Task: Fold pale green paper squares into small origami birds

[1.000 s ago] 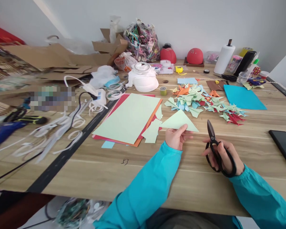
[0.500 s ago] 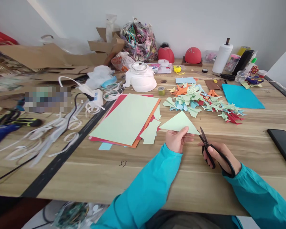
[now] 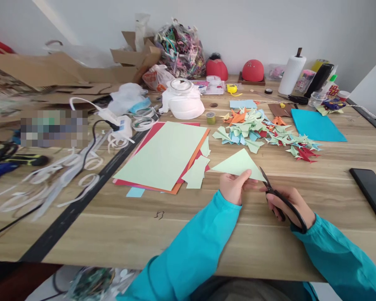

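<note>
My left hand [image 3: 234,186] pinches the near edge of a pale green paper triangle [image 3: 237,162] that lies over the wooden table [image 3: 119,225]. My right hand [image 3: 288,205] is closed through the handles of black scissors [image 3: 280,198]. The scissor blades point up and left, and their tips meet the triangle's right corner. Both arms wear teal sleeves.
A stack of green, orange and red paper sheets [image 3: 164,154] lies to the left, with green scraps [image 3: 196,172] beside it. A pile of folded paper shapes [image 3: 263,133] sits behind. A teal sheet [image 3: 316,125] and a black phone [image 3: 369,193] lie right. Cardboard, cables and white strips crowd the left.
My right hand has swung the scissors from upright and apart from the paper to the triangle's right corner. My left hand keeps its hold on the triangle.
</note>
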`<action>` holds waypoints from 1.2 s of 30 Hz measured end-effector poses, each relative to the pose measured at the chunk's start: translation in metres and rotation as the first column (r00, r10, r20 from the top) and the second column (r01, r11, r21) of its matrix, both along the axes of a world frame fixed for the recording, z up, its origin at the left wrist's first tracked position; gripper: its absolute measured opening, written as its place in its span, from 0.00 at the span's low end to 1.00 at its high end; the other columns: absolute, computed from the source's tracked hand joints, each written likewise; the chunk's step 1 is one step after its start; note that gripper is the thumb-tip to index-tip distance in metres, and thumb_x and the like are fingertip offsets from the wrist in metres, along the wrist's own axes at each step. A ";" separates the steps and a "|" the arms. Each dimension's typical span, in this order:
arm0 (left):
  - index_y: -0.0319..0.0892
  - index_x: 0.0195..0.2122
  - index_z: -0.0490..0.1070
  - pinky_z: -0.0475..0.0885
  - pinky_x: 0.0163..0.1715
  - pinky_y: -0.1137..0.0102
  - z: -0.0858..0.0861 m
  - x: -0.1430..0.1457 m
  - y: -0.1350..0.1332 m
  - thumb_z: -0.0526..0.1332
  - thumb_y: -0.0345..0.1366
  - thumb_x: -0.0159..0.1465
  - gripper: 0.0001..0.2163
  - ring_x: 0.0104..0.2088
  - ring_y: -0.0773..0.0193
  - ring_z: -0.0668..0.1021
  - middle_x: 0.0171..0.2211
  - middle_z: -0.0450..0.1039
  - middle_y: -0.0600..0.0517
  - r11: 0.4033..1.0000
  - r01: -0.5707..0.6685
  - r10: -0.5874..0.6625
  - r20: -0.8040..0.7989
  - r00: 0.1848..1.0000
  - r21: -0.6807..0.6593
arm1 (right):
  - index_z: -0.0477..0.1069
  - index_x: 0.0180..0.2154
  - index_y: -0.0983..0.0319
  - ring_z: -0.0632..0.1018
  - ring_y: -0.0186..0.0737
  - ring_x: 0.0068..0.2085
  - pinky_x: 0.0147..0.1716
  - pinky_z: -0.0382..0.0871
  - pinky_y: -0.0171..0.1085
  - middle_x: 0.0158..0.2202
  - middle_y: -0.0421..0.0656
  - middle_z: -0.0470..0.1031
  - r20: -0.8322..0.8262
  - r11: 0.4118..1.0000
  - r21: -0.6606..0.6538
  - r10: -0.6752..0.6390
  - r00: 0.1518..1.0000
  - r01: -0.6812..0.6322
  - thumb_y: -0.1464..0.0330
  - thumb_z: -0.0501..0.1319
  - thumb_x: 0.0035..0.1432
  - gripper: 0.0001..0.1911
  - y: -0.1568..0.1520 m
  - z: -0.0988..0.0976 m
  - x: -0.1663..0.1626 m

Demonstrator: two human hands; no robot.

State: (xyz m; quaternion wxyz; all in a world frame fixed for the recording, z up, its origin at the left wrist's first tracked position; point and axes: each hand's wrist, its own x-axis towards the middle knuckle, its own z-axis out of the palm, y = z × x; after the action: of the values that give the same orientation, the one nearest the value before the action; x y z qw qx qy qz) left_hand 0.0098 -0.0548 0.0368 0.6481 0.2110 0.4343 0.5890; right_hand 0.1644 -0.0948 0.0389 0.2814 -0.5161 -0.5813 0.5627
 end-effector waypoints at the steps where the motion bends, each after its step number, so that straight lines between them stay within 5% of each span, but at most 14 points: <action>1: 0.34 0.20 0.71 0.73 0.16 0.69 0.000 0.002 -0.002 0.70 0.36 0.38 0.13 0.19 0.58 0.77 0.17 0.73 0.50 1.000 0.011 -0.011 -0.018 1.000 0.006 | 0.68 0.46 0.69 0.64 0.29 0.17 0.13 0.59 0.30 0.19 0.37 0.60 0.010 1.000 0.005 -0.008 1.000 0.008 0.53 0.56 0.53 0.28 0.000 0.000 0.000; 13: 0.34 0.19 0.72 0.72 0.17 0.71 -0.001 0.007 -0.009 0.69 0.38 0.41 0.12 0.20 0.57 0.78 0.19 0.75 0.45 0.997 0.077 -0.075 -0.087 0.993 0.026 | 0.71 0.39 0.66 0.61 0.27 0.16 0.12 0.56 0.28 0.18 0.35 0.57 0.062 0.997 0.077 -0.024 0.998 0.019 0.55 0.57 0.54 0.21 0.003 0.000 0.000; 36: 0.35 0.20 0.72 0.73 0.18 0.68 -0.002 0.007 -0.008 0.69 0.39 0.41 0.12 0.22 0.54 0.78 0.17 0.74 0.47 0.997 0.062 -0.058 -0.097 0.994 0.035 | 0.73 0.43 0.68 0.60 0.26 0.14 0.12 0.54 0.28 0.14 0.34 0.57 0.152 0.988 0.155 -0.038 0.988 0.014 0.55 0.54 0.56 0.25 0.003 0.003 -0.003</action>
State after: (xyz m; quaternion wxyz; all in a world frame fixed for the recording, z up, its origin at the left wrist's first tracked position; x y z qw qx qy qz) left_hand 0.0167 -0.0630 0.0353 0.6399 0.2642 0.4471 0.5665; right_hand 0.1616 -0.0922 0.0423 0.2818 -0.5427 -0.6361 0.4706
